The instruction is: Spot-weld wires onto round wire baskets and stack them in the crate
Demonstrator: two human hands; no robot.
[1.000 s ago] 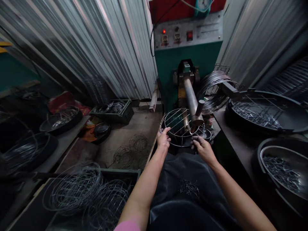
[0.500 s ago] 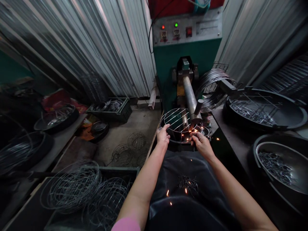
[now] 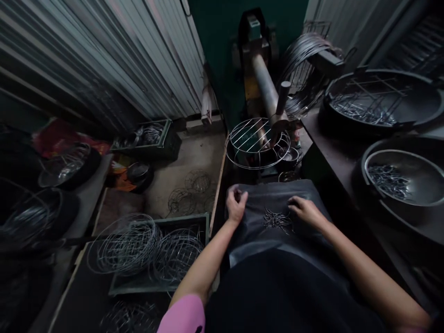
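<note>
My left hand (image 3: 236, 203) hovers above the dark apron on my lap. Its fingers are loosely curled, with a gap to the thumb and nothing visible between them. My right hand (image 3: 307, 212) is just right of a small pile of short bent wire pieces (image 3: 277, 220) on the apron (image 3: 256, 199). Its bent fingers look slightly apart, and I see nothing in them. Beyond both hands, a round wire rack (image 3: 253, 134) with parallel bars and an outer ring rests at the tip of the spot welder's arm (image 3: 268, 88), untouched by either hand.
To the left, a crate (image 3: 114, 286) carries several wire racks (image 3: 128, 245). Wire frames (image 3: 182, 201) lie on the floor. On the right bench are a black pan (image 3: 416, 99) and a metal bowl (image 3: 423, 180) with wire pieces. A wire coil (image 3: 301, 55) hangs beside the welder.
Both hands have let go of the wire rack and drawn back toward my lap. The sparks are gone. The rack stays at the welder, and the view has tilted downward.
</note>
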